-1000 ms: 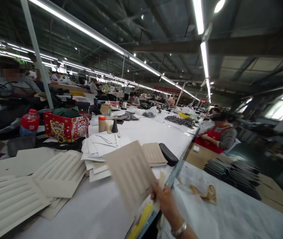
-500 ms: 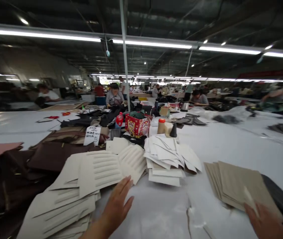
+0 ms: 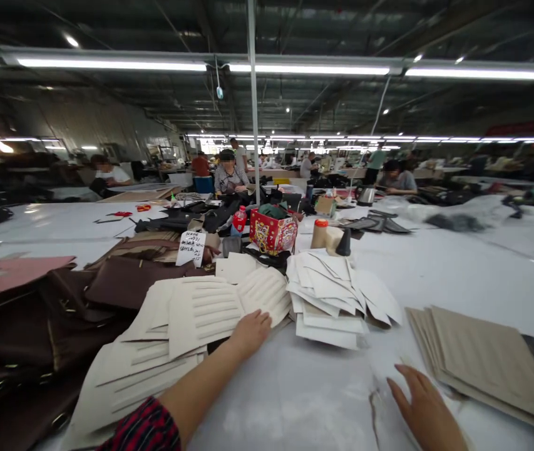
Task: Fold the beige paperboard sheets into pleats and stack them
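Observation:
My left hand (image 3: 251, 333) reaches out over the table, its fingers lying on the lower edge of a cream ribbed panel (image 3: 267, 291); the thumb is hidden. Beside it, more cream ribbed panels (image 3: 205, 310) are fanned out in an overlapping pile that runs toward me. On the right, my right hand (image 3: 426, 404) hovers low over the white tabletop, thumb and fingers apart, with nothing seen in it. Just beyond and to the right of that hand lies a stack of tan ribbed panels (image 3: 487, 357).
White cut pieces (image 3: 325, 294) are heaped at the middle. Behind them stand a red patterned box (image 3: 273, 232), a thread cone (image 3: 320, 235) and a red-capped bottle (image 3: 238, 220). Dark brown leather bags (image 3: 46, 326) cover the left. People work at tables farther back.
My left hand has moved forward onto the cream panel. My right hand has drawn left, off the tan stack. The view has shifted left, so things appear farther right.

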A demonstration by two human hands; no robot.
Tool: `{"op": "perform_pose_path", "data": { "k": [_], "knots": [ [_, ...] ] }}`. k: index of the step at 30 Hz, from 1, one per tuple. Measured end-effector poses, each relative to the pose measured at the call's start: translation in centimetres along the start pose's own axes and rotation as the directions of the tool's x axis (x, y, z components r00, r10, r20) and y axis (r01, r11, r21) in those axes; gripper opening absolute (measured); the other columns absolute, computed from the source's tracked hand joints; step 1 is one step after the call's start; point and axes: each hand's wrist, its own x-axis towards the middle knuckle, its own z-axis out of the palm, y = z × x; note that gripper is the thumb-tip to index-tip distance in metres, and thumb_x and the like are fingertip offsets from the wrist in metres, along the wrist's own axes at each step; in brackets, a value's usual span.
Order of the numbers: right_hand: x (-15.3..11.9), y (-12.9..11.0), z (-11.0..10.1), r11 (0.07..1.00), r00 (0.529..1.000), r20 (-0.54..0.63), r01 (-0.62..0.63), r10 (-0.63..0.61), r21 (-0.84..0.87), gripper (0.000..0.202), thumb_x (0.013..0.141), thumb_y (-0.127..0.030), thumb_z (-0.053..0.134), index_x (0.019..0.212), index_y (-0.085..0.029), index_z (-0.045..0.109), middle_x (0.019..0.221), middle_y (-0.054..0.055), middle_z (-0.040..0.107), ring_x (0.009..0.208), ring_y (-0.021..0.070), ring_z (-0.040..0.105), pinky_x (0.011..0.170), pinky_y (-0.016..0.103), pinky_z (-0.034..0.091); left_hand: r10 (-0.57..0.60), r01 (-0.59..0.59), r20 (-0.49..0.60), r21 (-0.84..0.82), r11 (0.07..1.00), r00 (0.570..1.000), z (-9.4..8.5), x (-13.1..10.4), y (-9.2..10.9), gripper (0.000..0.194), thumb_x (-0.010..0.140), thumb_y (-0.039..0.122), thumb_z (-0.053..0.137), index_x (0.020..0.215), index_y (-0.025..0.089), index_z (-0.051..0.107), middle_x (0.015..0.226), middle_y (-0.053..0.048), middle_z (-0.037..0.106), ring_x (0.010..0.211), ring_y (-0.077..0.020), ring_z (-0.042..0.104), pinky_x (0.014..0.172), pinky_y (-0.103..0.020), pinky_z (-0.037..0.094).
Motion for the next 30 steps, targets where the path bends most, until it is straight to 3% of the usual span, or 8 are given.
{"op": "perform_pose_path", "data": {
  "k": [3, 6, 11, 18, 22, 27, 28, 30],
  "knots": [
    [-0.9, -2.8, -0.9, 0.998, 0.998, 0.069, -0.015, 0.012, 0.056, 0.038, 0.082, -0.042, 0.038, 0.104, -0.015, 0.054, 0.105, 0.012, 0.057, 0.101, 0.0243, 0.053, 0.091, 0.039, 0.041, 0.069, -0.07, -0.022, -0.029, 0.997, 0.997, -0.2, -2.2, 0.9, 0.037, 0.084, 0.009, 0.034, 0.116, 0.02, 0.05, 0.116, -0.009, 0.057, 0.109, -0.0201, 0.051, 0.092, -0.037, 0.039],
    [-1.1, -6.9, -1.5, 0.995, 0.984, 0.175, 0.003, -0.02, 0.097, 0.032, 0.085, -0.035, 0.036, 0.101, -0.016, 0.057, 0.1, 0.011, 0.059, 0.096, 0.0212, 0.055, 0.087, 0.035, 0.043, 0.112, -0.115, -0.08, -0.036, 0.993, 0.99, 0.1, -3.2, 1.8, 0.04, 0.084, 0.014, 0.036, 0.123, 0.021, 0.044, 0.128, -0.009, 0.048, 0.122, -0.0232, 0.038, 0.1, -0.042, 0.032],
    [0.0, -13.7, -2.0, 0.999, 0.971, 0.236, 0.043, -0.04, -0.008, 0.027, 0.084, -0.026, 0.039, 0.097, -0.015, 0.06, 0.095, 0.011, 0.06, 0.092, 0.0229, 0.055, 0.085, 0.036, 0.041, -0.042, 0.037, -0.079, -0.07, 0.997, 0.996, 0.9, -0.7, 1.5, 0.044, 0.082, 0.014, 0.04, 0.126, 0.021, 0.04, 0.134, -0.011, 0.041, 0.127, -0.0274, 0.029, 0.1, -0.05, 0.026],
    [-1.2, -14.5, -1.5, 0.991, 0.891, 0.447, 0.027, -0.083, 0.129, 0.029, 0.084, -0.032, 0.037, 0.094, -0.017, 0.06, 0.092, 0.008, 0.059, 0.085, 0.0205, 0.057, 0.076, 0.031, 0.043, -0.188, 0.15, -0.194, -0.193, 0.97, 0.963, -0.9, 0.0, -0.8, 0.032, 0.084, 0.013, 0.04, 0.112, 0.019, 0.054, 0.119, -0.006, 0.056, 0.114, -0.0194, 0.047, 0.098, -0.035, 0.035],
    [-0.6, -15.2, -0.5, 0.985, 0.876, 0.467, 0.045, -0.119, 0.166, 0.026, 0.083, -0.029, 0.038, 0.088, -0.018, 0.061, 0.089, 0.008, 0.058, 0.086, 0.0205, 0.055, 0.079, 0.031, 0.041, -0.438, 0.317, -0.341, -0.356, 0.879, 0.832, -3.5, -0.3, -3.5, 0.035, 0.09, 0.023, 0.029, 0.117, 0.018, 0.051, 0.118, -0.006, 0.057, 0.109, -0.0162, 0.051, 0.095, -0.03, 0.038],
    [0.0, -17.4, -0.4, 0.97, 0.913, 0.4, -0.026, -0.075, 0.242, 0.024, 0.083, -0.025, 0.039, 0.088, -0.016, 0.061, 0.088, 0.008, 0.059, 0.084, 0.018, 0.054, 0.079, 0.028, 0.04, -0.681, 0.366, -0.45, -0.603, 0.709, 0.578, -6.0, -3.5, -4.0, 0.047, 0.092, 0.032, 0.017, 0.122, 0.007, 0.044, 0.113, -0.014, 0.058, 0.104, -0.0207, 0.054, 0.087, -0.034, 0.044],
    [0.0, -17.5, -0.6, 0.963, 0.918, 0.392, -0.052, -0.058, 0.264, 0.023, 0.082, -0.025, 0.04, 0.087, -0.016, 0.061, 0.086, 0.007, 0.059, 0.082, 0.017, 0.055, 0.077, 0.026, 0.04, -0.734, 0.286, -0.477, -0.707, 0.647, 0.484, -5.9, -4.5, -3.0, 0.043, 0.09, 0.038, 0.028, 0.116, 0.011, 0.05, 0.109, -0.012, 0.061, 0.101, -0.0216, 0.056, 0.087, -0.034, 0.044],
    [-0.2, -16.9, -1.0, 0.946, 0.921, 0.388, -0.105, -0.024, 0.306, 0.021, 0.08, -0.025, 0.044, 0.086, -0.016, 0.062, 0.084, 0.006, 0.06, 0.078, 0.0151, 0.055, 0.073, 0.024, 0.04, -0.692, 0.074, -0.469, -0.797, 0.599, 0.549, -5.2, -6.5, -0.4, 0.036, 0.085, 0.041, 0.044, 0.111, 0.018, 0.053, 0.112, -0.009, 0.058, 0.102, -0.0217, 0.054, 0.09, -0.037, 0.042]
  ]
}}
